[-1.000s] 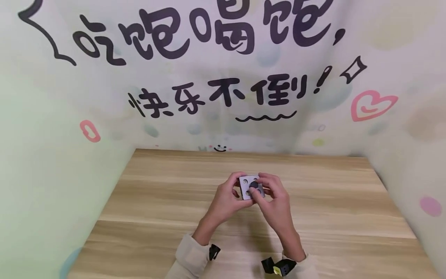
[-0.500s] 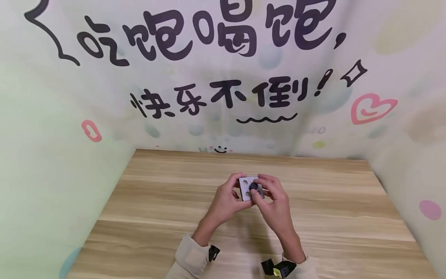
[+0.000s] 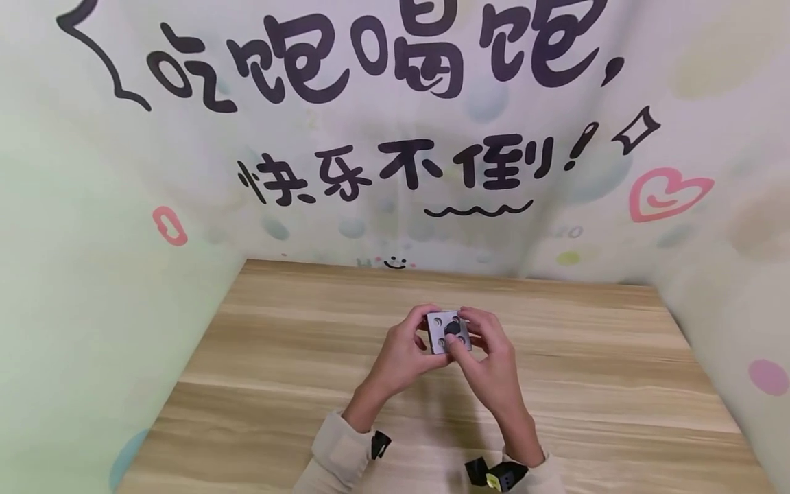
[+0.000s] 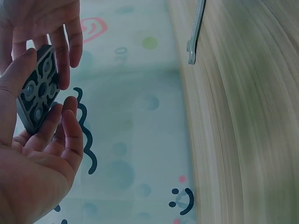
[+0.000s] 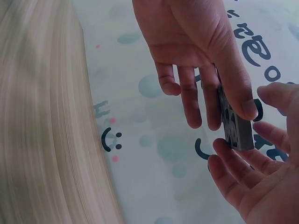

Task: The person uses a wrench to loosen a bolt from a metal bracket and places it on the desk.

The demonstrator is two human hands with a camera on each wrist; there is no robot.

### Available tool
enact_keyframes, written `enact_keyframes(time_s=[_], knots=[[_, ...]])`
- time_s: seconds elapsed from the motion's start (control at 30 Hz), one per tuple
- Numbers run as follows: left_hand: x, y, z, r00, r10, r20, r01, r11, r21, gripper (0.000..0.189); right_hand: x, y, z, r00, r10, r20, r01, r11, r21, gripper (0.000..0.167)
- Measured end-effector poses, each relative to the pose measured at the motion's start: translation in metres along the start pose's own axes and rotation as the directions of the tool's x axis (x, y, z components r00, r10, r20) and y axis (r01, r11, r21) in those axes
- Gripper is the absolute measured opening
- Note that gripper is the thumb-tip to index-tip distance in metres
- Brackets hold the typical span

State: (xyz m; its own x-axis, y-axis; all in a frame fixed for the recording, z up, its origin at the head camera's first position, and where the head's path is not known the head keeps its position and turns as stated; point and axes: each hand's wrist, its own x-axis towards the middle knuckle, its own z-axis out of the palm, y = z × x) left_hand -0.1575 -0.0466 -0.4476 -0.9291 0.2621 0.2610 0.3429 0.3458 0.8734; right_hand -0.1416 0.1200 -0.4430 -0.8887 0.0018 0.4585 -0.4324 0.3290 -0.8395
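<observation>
A small square grey plate (image 3: 435,335) with round holes is held up over the table, a black knob (image 3: 452,328) at its centre. My left hand (image 3: 398,353) grips the plate by its left side. In the left wrist view the plate (image 4: 39,88) shows a grooved dark back, with the left hand's thumb on one edge and fingers below. My right hand (image 3: 490,357) has its thumb against the knob and its fingers around the plate's far right side. The right wrist view shows the plate (image 5: 240,133) edge-on, between the right hand's thumb and fingers.
The wood-grain table (image 3: 278,357) ends at a printed wall sheet (image 3: 382,226). Black wrist devices (image 3: 496,473) sit by the sleeves. A thin grey strip (image 4: 196,37) with a notched end shows in the left wrist view; I cannot tell what it is.
The right index finger has shifted off the knob toward the plate's upper right, while the thumb stays at the knob. The left hand keeps its grip. The head view has shifted slightly.
</observation>
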Motion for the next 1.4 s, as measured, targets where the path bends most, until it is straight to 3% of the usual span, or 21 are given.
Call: enact_keyframes(time_s=[0.2,0.4,0.73,1.1,1.4], knots=[[-0.001,0.000,-0.001,1.000,-0.020,-0.005,0.020,1.000,0.002,0.067,0.001,0.000,0.005,0.999,0.047,-0.020,-0.047,0.999,-0.003,0.027],[-0.001,0.000,-0.001,1.000,-0.019,0.003,0.019,1.000,-0.002,0.066,0.002,-0.003,0.008,0.998,0.018,-0.065,-0.019,1.000,-0.015,0.021],[0.001,-0.001,-0.001,1.000,-0.018,0.001,0.018,1.000,0.003,0.066,0.004,-0.011,0.007,0.998,-0.016,-0.055,0.014,0.999,-0.040,0.023],[0.002,-0.001,-0.001,1.000,-0.015,0.007,0.015,1.000,-0.005,0.066,0.002,0.000,0.003,1.000,-0.002,-0.015,0.001,1.000,-0.012,0.029],[0.002,-0.001,0.001,1.000,-0.022,0.006,0.022,1.000,-0.005,0.066,0.002,-0.004,0.006,0.998,0.007,-0.064,-0.008,1.000,-0.024,0.020]])
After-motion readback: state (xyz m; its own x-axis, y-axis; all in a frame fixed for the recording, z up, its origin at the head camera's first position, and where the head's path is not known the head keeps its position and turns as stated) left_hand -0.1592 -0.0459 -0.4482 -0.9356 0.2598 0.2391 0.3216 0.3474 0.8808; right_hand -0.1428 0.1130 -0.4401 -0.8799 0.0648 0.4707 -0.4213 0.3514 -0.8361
